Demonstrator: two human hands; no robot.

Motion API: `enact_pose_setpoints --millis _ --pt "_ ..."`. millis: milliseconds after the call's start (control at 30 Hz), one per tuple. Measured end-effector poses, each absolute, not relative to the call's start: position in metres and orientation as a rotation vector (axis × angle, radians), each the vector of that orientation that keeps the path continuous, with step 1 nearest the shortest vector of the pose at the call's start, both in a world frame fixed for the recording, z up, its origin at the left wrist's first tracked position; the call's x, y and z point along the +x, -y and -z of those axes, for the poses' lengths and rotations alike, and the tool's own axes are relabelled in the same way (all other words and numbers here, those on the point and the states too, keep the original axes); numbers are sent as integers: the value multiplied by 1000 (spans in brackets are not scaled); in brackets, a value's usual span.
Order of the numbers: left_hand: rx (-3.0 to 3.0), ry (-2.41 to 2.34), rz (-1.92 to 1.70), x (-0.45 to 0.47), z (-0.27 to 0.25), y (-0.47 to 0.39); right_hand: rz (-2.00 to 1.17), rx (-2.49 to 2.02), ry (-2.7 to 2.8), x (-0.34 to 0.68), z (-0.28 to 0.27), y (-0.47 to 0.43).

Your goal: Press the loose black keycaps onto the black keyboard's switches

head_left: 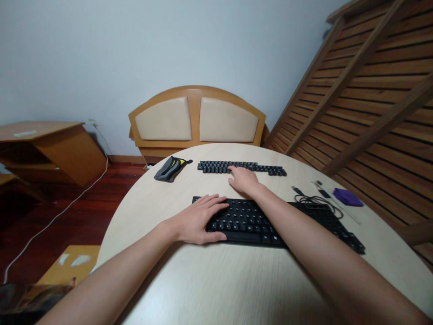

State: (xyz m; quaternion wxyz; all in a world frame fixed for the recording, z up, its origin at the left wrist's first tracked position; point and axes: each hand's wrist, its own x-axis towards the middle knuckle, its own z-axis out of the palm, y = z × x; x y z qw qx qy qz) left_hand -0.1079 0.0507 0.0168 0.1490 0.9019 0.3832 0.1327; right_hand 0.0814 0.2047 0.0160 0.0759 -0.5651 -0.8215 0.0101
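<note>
A black keyboard (243,228) lies on the round table in front of me, partly covered by my forearm. My left hand (203,219) rests over its left end, fingers spread and thumb along the front edge; nothing is gripped. Beyond it, rows of loose black keycaps (216,167) are laid out side by side. My right hand (244,180) reaches across the keyboard to these keycaps. Its index fingertip touches or hovers over the front row, with the thumb apart from it and the other fingers mostly hidden. I see nothing held between finger and thumb.
A grey-and-black pouch with yellow trim (172,169) lies at the table's far left. On the right are a coiled black cable (320,201), small dark pieces (324,193), a thin rod (350,214) and a purple cloth (347,197). A headboard (194,119) stands behind the table (142,216).
</note>
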Motion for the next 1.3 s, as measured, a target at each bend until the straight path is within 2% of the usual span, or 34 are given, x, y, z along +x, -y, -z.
enact_pose_setpoints --millis 233,467,667,767,867,1033,1300 --pt "2587 -1100 -376 -108 -17 -51 -6 -1708 2454 78 -17 -202" --pt "2618 -1092 -404 -108 -14 -51 -137 -1599 2466 101 -25 -177" --pt "2654 -1115 -380 -108 -14 -50 -377 -1352 2450 134 -31 -130" --pt "2695 -1175 -338 -104 -17 -46 -657 -1141 2307 146 -32 -106" --pt "2729 -1185 -341 -97 -20 -41 -777 -1082 2191 154 -28 -91" --pt "2727 -1126 -369 -90 -17 -36 -794 -1073 2182 162 -18 -81" --pt "2724 -1101 -367 -91 -14 -34 -602 -952 2321 165 -8 -78"
